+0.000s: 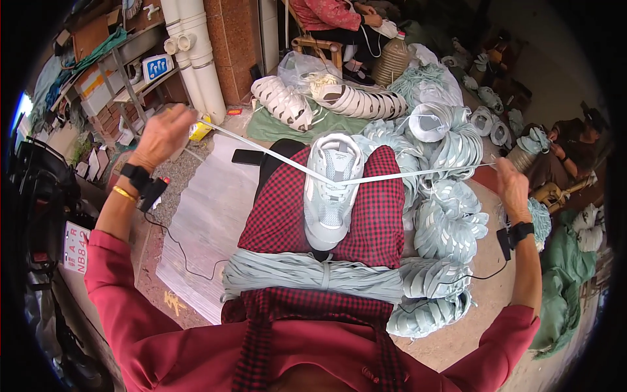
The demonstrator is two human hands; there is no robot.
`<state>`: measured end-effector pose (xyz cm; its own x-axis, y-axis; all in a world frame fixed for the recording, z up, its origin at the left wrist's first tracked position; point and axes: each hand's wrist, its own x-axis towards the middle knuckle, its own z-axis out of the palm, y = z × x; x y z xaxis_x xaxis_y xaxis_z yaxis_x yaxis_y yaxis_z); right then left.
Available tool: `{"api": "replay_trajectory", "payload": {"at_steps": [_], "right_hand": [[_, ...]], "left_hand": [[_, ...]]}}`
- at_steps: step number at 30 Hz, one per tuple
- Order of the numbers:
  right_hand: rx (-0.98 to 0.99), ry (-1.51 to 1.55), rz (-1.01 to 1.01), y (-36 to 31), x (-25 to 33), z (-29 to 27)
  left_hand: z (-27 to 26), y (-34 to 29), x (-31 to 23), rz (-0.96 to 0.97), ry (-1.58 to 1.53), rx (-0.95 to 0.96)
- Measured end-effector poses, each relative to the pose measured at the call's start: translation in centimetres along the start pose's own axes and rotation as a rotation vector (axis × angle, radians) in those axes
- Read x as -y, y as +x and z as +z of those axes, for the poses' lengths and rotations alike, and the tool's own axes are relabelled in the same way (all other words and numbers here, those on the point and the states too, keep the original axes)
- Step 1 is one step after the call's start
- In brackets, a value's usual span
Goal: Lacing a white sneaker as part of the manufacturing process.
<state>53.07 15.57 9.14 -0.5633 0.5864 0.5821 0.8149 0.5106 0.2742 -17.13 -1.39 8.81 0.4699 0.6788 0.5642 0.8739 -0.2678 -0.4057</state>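
Note:
A pale grey-white sneaker [332, 196] rests between my thighs on a red-and-black checked apron [377, 225], its toe toward me. From its lowest eyelets a light shoelace [268, 154] runs out to both sides, pulled taut. My left hand [168, 134] is closed on one lace end, raised high at the left. Out at the right, my right hand [511, 186] grips the other end. Across my lap lies a thick bundle of pale grey-green laces [313, 277], tied at its middle.
Stacks of nested sneakers [450, 222] line my right side. More shoe rows [281, 103] lie ahead on a green sack [268, 129]. A black phone [247, 157] sits by my left knee. A seated person [333, 14] works ahead; another person [575, 147] sits far right.

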Motion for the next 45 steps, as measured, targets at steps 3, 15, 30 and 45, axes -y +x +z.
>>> {"api": "replay_trajectory", "payload": {"at_steps": [3,15,30,45], "right_hand": [[-0.07,-0.179,0.06,-2.0,-5.6,-3.2],[-0.807,-0.078,0.414,-1.8,-2.4,-6.5],[0.13,1.5,0.347,4.3,25.4,7.6],[0.094,1.145,0.227,4.6,27.2,6.4]], "left_hand": [[-3.3,-2.4,4.9,-0.219,0.083,-0.017],[-13.7,-6.6,7.6,-0.391,0.573,-0.625],[8.2,5.8,-21.0,-0.702,-1.531,-0.321],[9.3,5.3,-23.2,-0.742,-1.626,-0.246]]}}
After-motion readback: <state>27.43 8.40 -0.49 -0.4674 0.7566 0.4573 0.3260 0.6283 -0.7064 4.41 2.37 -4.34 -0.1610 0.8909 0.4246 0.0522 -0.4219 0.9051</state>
